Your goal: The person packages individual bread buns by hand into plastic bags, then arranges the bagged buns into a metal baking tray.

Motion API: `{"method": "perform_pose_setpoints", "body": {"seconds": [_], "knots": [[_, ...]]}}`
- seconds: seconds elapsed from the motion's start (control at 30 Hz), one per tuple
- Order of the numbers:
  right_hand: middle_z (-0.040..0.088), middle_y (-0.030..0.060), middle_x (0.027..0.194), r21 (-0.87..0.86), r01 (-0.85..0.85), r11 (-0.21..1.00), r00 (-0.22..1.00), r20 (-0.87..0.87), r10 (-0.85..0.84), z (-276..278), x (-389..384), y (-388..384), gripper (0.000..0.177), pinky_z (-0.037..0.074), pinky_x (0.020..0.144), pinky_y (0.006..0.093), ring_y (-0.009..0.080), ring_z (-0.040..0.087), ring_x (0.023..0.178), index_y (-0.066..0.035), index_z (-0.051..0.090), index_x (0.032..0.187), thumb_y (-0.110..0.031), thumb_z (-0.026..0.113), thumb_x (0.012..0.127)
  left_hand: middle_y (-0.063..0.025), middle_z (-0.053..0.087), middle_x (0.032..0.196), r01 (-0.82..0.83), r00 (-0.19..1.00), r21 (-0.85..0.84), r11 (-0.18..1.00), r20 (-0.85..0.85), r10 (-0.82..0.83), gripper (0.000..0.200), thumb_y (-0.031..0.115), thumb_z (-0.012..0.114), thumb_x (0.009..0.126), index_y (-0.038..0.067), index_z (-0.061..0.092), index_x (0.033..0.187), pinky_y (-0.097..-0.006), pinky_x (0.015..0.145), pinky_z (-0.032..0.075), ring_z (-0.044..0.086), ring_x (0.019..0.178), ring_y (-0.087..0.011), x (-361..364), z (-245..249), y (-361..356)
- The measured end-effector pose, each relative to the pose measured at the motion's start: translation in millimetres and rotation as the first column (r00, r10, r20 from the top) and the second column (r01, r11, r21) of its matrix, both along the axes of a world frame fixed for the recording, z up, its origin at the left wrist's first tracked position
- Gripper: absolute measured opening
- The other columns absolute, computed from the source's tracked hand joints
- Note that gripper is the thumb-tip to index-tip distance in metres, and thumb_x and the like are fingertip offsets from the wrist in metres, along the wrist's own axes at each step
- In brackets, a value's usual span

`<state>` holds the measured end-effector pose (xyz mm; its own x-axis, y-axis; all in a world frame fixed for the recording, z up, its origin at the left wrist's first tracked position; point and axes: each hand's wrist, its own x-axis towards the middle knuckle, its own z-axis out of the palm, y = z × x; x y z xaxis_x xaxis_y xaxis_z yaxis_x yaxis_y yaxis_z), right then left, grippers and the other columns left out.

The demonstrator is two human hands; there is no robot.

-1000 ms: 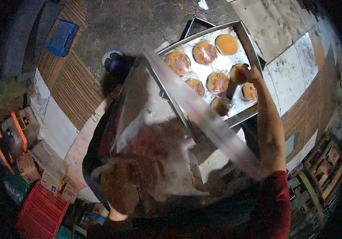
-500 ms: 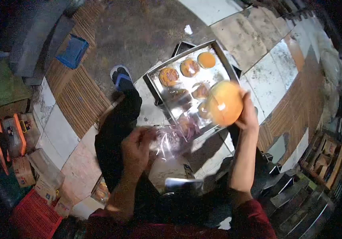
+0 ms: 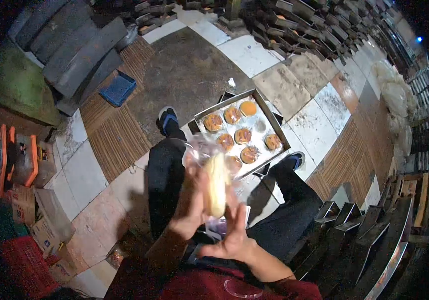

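Note:
In front of my body a pale yellow bun (image 3: 218,185) is held edge-on, with a clear plastic bag (image 3: 203,146) around or against its upper end. A purple printed part of plastic shows below it. My left hand (image 3: 190,200), partly blurred, is closed on the bun's left side. Against the lower right side of the bun rests my right hand (image 3: 235,235), its fingers stretched and its thumb spread. Beyond them lies a metal tray (image 3: 270,109) with several wrapped, brown-topped buns (image 3: 249,154) and one plain orange-topped bun (image 3: 248,108).
Dark metal trays (image 3: 359,235) stand at the lower right, with many more along the back. A blue tray (image 3: 118,88) lies on the floor at left. Cardboard boxes (image 3: 49,235) and a red crate (image 3: 24,265) are at lower left. My sandalled feet flank the baking tray.
The bun has moved from over the tray, in my right hand, to my left hand and the plastic bag near my body. My right hand has come inward. The view has tilted up.

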<state>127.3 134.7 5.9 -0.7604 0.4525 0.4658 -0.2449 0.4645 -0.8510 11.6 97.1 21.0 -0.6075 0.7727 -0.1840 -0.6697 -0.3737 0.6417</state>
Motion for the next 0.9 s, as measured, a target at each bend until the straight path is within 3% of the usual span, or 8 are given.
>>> {"method": "perform_pose_setpoints", "body": {"seconds": [0.1, 0.27, 0.33, 0.37, 0.6, 0.63, 0.73, 0.9], "knots": [[0.029, 0.0322, 0.132, -0.029, 0.002, 1.000, 0.922, -0.386, -0.013, 9.9, -10.8, 3.0, 0.110, 0.025, 0.099, 0.0536, 0.0453, 0.032, 0.122, -0.007, 0.003, 0.138, -0.056, 0.068, 0.065, -0.0140, 0.038, 0.128, 0.238, 0.971, 0.097, 0.966, 0.010, -0.240, 0.084, 0.047, 0.061, 0.075, 0.011, 0.018, 0.137, -0.0433, 0.095, 0.037, 0.042, 0.116, -0.0280, 19.3, 2.3, -20.8], [0.045, 0.0257, 0.124, 0.428, -0.068, 0.901, 0.995, -0.033, 0.091, 72.9, 3.5, 0.8, 0.081, 0.031, 0.097, 0.0509, 0.0360, 0.047, 0.114, -0.002, 0.033, 0.127, -0.047, 0.067, 0.069, -0.0200, 0.038, 0.129, 0.039, 0.996, 0.024, 0.999, -0.080, -0.037, 0.083, 0.070, 0.038, 0.078, 0.010, 0.028, 0.134, -0.0518, 0.089, 0.043, 0.041, 0.115, -0.0422, 1.0, 45.2, -36.8], [0.046, 0.0231, 0.123, 0.499, -0.138, 0.855, 0.989, 0.122, 0.089, 79.8, 9.8, -2.7, 0.080, 0.031, 0.096, 0.0525, 0.0398, 0.049, 0.110, -0.009, 0.035, 0.128, -0.042, 0.073, 0.066, -0.0222, 0.042, 0.125, -0.113, 0.876, 0.212, 0.971, 0.483, -0.004, 0.080, 0.070, 0.033, 0.079, 0.007, 0.038, 0.128, -0.0536, 0.088, 0.043, 0.042, 0.114, -0.0439, -2.4, 42.7, -34.4], [0.052, 0.0151, 0.114, 0.631, -0.078, 0.772, 0.991, 0.132, -0.009, 86.3, 8.3, -5.2, 0.037, 0.037, 0.090, 0.0491, 0.0336, 0.051, 0.105, -0.004, 0.054, 0.094, -0.030, 0.064, 0.070, -0.0230, 0.047, 0.119, -0.050, 0.854, 0.294, 0.955, 0.508, -0.112, 0.077, 0.069, 0.033, 0.079, 0.005, 0.045, 0.121, -0.0556, 0.087, 0.042, 0.043, 0.112, -0.0453, -1.7, 40.9, -37.0], [0.049, 0.0068, 0.087, 0.806, -0.283, 0.520, 0.956, 0.281, 0.085, 50.0, 7.6, -14.6, 0.020, 0.039, 0.073, 0.0408, 0.0249, 0.048, 0.082, -0.010, 0.057, 0.086, -0.016, 0.056, 0.067, -0.0157, 0.051, 0.111, -0.070, 0.784, -0.022, 0.997, 0.617, 0.069, 0.060, 0.056, 0.049, 0.082, 0.004, 0.047, 0.113, -0.0472, 0.086, 0.047, 0.052, 0.102, -0.0308, 12.7, -18.7, -32.1], [0.050, 0.0063, 0.089, 0.784, -0.242, 0.571, 0.966, 0.251, 0.064, 51.3, 16.5, -21.4, 0.024, 0.040, 0.075, 0.0397, 0.0237, 0.047, 0.083, -0.011, 0.061, 0.089, -0.015, 0.060, 0.066, -0.0176, 0.047, 0.110, -0.115, 0.641, 0.046, 0.992, 0.767, 0.039, 0.066, 0.058, 0.052, 0.079, 0.003, 0.044, 0.113, -0.0517, 0.084, 0.047, 0.051, 0.100, -0.0356, 4.4, -16.5, -32.6], [0.051, 0.0089, 0.087, 0.533, 0.039, 0.845, 0.928, 0.294, -0.228, 84.4, 26.2, -16.6, 0.025, 0.041, 0.077, 0.0368, 0.0256, 0.048, 0.085, -0.008, 0.065, 0.094, -0.008, 0.067, 0.069, -0.0150, 0.046, 0.119, -0.183, 0.908, 0.237, 0.954, 0.414, 0.072, 0.067, 0.063, 0.047, 0.079, 0.010, 0.043, 0.121, -0.0555, 0.083, 0.046, 0.048, 0.107, -0.0413, -11.0, 11.8, -37.2], [0.056, 0.0141, 0.093, -0.422, -0.154, 0.893, 0.851, 0.402, 0.337, 75.2, 29.7, 0.2, 0.019, 0.044, 0.071, 0.0275, 0.0200, 0.056, 0.080, 0.000, 0.057, 0.093, 0.000, 0.064, 0.075, -0.0117, 0.046, 0.122, -0.190, 0.965, 0.346, 0.919, 0.240, 0.108, 0.065, 0.062, 0.042, 0.081, 0.014, 0.041, 0.125, -0.0568, 0.085, 0.044, 0.047, 0.110, -0.0403, -17.7, 52.0, -37.2]]}}
